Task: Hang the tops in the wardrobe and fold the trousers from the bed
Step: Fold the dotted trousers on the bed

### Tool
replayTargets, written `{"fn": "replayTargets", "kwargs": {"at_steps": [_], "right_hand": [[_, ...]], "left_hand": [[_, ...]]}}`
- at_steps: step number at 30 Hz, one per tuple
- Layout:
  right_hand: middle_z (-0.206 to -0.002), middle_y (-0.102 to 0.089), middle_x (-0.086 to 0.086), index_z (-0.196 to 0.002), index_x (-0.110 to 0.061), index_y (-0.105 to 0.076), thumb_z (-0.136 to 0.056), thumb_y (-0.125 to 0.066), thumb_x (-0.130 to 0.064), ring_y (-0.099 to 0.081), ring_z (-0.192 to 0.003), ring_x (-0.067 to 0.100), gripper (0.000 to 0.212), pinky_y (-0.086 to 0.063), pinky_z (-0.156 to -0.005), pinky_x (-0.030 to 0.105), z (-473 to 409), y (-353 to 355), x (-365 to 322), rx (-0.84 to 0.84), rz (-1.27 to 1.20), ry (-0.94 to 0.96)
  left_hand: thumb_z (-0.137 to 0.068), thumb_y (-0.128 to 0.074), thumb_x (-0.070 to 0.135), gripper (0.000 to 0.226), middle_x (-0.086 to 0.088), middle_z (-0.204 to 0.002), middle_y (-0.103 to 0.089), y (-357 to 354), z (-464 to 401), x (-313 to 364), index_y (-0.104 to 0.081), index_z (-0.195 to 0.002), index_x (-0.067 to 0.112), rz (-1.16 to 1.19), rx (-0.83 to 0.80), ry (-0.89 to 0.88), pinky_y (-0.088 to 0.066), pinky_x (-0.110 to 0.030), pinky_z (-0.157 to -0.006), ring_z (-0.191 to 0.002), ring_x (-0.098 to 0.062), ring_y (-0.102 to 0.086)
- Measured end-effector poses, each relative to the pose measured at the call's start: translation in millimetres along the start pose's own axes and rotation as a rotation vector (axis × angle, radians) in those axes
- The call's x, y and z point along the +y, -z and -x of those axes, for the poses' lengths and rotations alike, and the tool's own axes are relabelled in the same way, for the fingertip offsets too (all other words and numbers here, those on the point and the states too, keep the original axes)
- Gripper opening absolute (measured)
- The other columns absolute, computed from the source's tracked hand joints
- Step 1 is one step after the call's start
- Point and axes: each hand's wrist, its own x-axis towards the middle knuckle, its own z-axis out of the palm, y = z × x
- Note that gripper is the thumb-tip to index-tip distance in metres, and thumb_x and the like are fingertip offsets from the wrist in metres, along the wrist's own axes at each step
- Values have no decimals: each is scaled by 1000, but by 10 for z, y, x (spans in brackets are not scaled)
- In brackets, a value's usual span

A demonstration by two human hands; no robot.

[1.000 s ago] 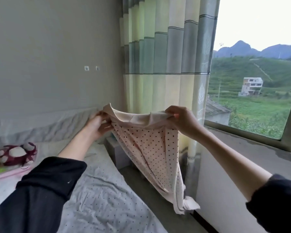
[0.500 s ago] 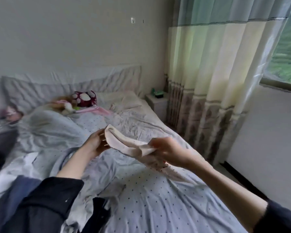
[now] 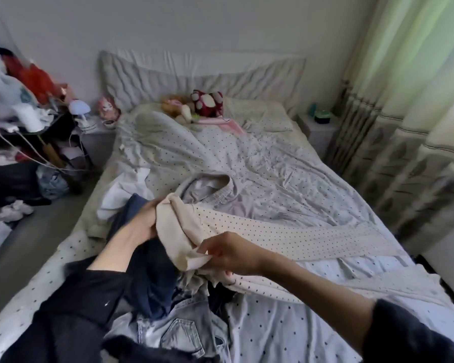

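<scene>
Both hands grip the cream dotted trousers (image 3: pixel 286 231) at the waistband, left hand (image 3: pixel 144 218) clutching, right hand (image 3: pixel 228 254) pinching, legs stretched across the bed (image 3: pixel 286 163).

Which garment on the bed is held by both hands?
The cream polka-dot trousers: left hand and right hand grip the waistband; the grey trousers and pale denim jeans lie untouched.

Soft daylight comes in from the right, glowing green-white through the curtain (image 3: pixel 414 82) and washing it out near the top corner. The bed (image 3: pixel 286 163) is evenly lit, shadows faint in its creases. The left side sits dimmer. Everything looks slightly soft and smeared, and wide-angle bending curves the walls and edges.
</scene>
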Motion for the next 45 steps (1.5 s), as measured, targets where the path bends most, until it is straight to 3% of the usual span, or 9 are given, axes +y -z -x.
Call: {"fn": "replayTargets", "kwargs": {"at_steps": [4,7,10,14,19,23,27,38,45], "right_hand": [[-92,-66,8,-109,-4,-67,-84,-68,-10,-50,-64,-1,25,-40,-64,6,-364,-470,114,-152,0,-5],[-110,-68,9,-111,-4,-68,-83,-70,-11,-59,-95,10,29,-47,-89,27,-632,-757,231,-170,-48,-3],[-118,-66,7,-120,-13,-64,-87,-66,-17,-61,-106,21,33,-44,-94,26,-849,-1049,452,-309,4,-46],[-127,-61,7,-132,-16,-53,-93,-58,-22,-56,-117,21,40,-37,-103,27,-1000,-1328,832,-570,49,-182],[-125,-62,10,-125,-7,-58,-95,-54,-16,-60,-113,21,32,-43,-101,27,-1189,-1264,1233,-376,-11,-263],[-110,-69,10,-112,-7,-67,-95,-52,-13,-65,-100,25,23,-48,-90,32,-1381,-1122,1452,2,-1,-310],[-119,-61,7,-118,-13,-62,-97,-47,-17,-63,-97,24,26,-49,-86,35,-1613,-892,1661,194,199,-297],[-144,-41,5,-139,-18,-42,-97,-48,-22,-36,-132,23,43,-32,-107,39,-1292,-434,2437,86,441,-474],[-151,-31,0,-143,-25,-34,-96,-50,-21,-29,-137,20,50,-32,-110,41,-456,104,3094,60,498,-535]], "left_hand": [[-94,-49,26,32,-14,-104,-68,484,-229,-230,-65,-110,4,2,-23,105,-52,-32,-79,-96,-26,-64],[-91,-50,23,29,-11,-102,-71,736,-437,-240,-74,-93,6,7,-58,108,-52,-27,-72,-89,-20,-68],[-91,-47,0,20,-10,-103,-67,950,-672,-508,-66,-87,4,-59,25,102,-49,-25,-71,-88,-20,-63],[-94,-40,-8,27,-13,-97,-60,1195,-728,-1097,-55,-115,-1,-133,186,210,-49,-32,-75,-79,-22,-59],[-89,-63,15,33,-17,-115,-59,1134,-796,-1419,-54,-120,6,-294,309,135,-50,-36,-84,-96,-24,-59],[-78,-73,34,43,-9,-108,-61,983,-842,-1514,-61,-112,9,-755,294,-4,-44,-31,-91,-102,-24,-56],[-83,-66,24,17,-8,-90,-68,946,-927,-1482,-68,-93,10,-913,311,-74,-46,-43,-86,-98,-32,-57],[-86,-53,1,29,-15,-115,-56,567,-930,-1418,-61,-112,11,-1128,597,-294,-35,-49,-83,-109,-38,-46],[-79,-60,-4,27,-9,-102,-61,-663,-777,-1722,-66,-102,9,-1246,193,-657,-40,-41,-80,-96,-31,-54]]}}
